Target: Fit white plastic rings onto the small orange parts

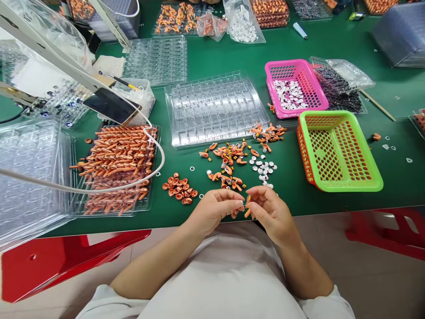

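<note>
My left hand [217, 208] and my right hand [268, 210] meet at the near edge of the green table [232, 53], fingertips almost touching. Between them is a small orange plastic piece [247, 212], pinched by the right fingers; the left fingertips close on its other end. Just beyond the hands lie loose orange parts [229, 161], small white discs [264, 167] and a pile of orange rings [179, 188]. An empty clear blister tray [215, 106] lies behind them.
A tray of long orange pieces [116, 164] sits at the left under a phone on an arm [111, 105]. An empty green basket [338, 150] and a pink basket with white discs [294, 88] stand right. Stacked clear trays [29, 173] fill the far left.
</note>
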### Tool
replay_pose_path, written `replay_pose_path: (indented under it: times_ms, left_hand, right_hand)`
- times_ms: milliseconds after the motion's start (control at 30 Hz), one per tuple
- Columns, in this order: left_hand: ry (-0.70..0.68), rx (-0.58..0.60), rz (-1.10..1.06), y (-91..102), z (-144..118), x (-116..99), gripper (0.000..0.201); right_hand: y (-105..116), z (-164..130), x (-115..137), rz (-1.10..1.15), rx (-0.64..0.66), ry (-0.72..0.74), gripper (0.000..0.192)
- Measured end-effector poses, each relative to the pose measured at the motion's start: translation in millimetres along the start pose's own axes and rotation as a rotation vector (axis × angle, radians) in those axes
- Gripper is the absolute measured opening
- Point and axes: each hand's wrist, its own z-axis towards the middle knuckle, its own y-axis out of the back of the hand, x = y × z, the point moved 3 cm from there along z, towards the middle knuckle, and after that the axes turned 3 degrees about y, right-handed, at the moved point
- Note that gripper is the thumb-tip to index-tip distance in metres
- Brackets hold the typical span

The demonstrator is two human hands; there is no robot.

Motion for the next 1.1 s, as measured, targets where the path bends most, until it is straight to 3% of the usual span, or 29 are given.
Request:
replay_pose_path:
  times_ms: [367, 600, 733, 867, 1100]
  left_hand:
    - [-0.082, -0.038, 0.042, -3.4, -4, -2, 0.017]
    - [-0.403, -0.139, 0.482, -4.2, -18, -7, 0.014]
    - [-0.516, -0.099, 0.591, -7.1, -24, -7, 0.017]
    - [-0.493, -0.089, 0.539, -6.0, -24, -5, 0.015]
    - [-0.390, -0.100, 0.370, -3.4, -23, -2, 0.016]
  right_hand:
    - [-2, -1, -1, -0.012, 0.033, 0.006, 0.016]
    - [3, -2, -3, -0.031, 0.060, 0.094, 0.022]
    - [5, -2, 2, -0.140, 0.066, 0.190, 0.019]
    - [5, -3, 6, -0.231, 0.074, 0.261, 0.013]
    - [2, -4, 9, -0.349, 0.059, 0.372, 0.019]
